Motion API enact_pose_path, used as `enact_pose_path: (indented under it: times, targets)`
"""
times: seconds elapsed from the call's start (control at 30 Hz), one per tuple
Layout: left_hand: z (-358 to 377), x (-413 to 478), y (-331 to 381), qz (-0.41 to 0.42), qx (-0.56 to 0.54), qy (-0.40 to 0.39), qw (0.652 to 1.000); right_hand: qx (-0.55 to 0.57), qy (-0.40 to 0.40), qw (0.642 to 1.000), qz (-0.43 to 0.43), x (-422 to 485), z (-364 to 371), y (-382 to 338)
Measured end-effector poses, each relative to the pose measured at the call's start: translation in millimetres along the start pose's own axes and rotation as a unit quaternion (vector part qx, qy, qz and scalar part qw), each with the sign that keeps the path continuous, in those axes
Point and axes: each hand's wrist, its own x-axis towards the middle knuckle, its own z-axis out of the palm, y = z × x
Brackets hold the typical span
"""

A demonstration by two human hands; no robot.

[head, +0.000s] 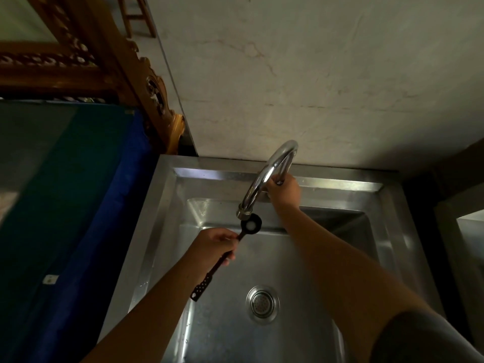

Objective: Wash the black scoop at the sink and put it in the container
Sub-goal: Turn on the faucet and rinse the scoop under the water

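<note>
The black scoop [251,225] has a small round bowl and a long handle with holes at its end. My left hand [215,245] is closed around the middle of that handle and holds the bowl right under the spout of the chrome faucet [264,179], over the steel sink [162,205]. A pale spot shows in the bowl; whether water runs I cannot tell. My right hand [284,191] is wrapped around the faucet's base at the sink's back rim. No container is in view.
The sink's drain strainer [262,303] lies below the scoop's handle end. A blue and green cloth-covered surface [65,192] borders the sink on the left, with a carved wooden frame [110,61] behind it. A pale wall rises behind the faucet.
</note>
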Motion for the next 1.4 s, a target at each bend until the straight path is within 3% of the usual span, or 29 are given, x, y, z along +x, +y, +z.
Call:
enact_pose_path:
  times: [0.47, 0.77, 0.9, 1.1, 1.2, 1.4]
  targets:
    - [-9, -4, -2, -0.001, 0.022, -0.001, 1.000, 0.031, 0.071, 0.995, 0.055, 2, 12, -8]
    - [-4, -12, 3, 0.005, 0.026, 0.017, 1.000, 0.044, 0.009, 0.999, 0.025, -16, -2, -2]
    - [-3, -20, 5, 0.005, 0.017, 0.029, 0.999, 0.053, 0.038, 0.998, 0.026, -52, -9, 10]
    - [-6, -38, 10, 0.005, 0.006, 0.047, 0.999, 0.066, -0.147, 0.983, 0.084, -94, -8, 2]
    - [-7, -44, 10, 0.001, 0.016, 0.044, 0.999, 0.156, -0.226, 0.947, 0.167, -108, -9, -2]
    - [-5, -48, 12, 0.014, 0.040, 0.057, 0.997, 0.269, -0.243, 0.903, 0.232, -119, -12, -6]
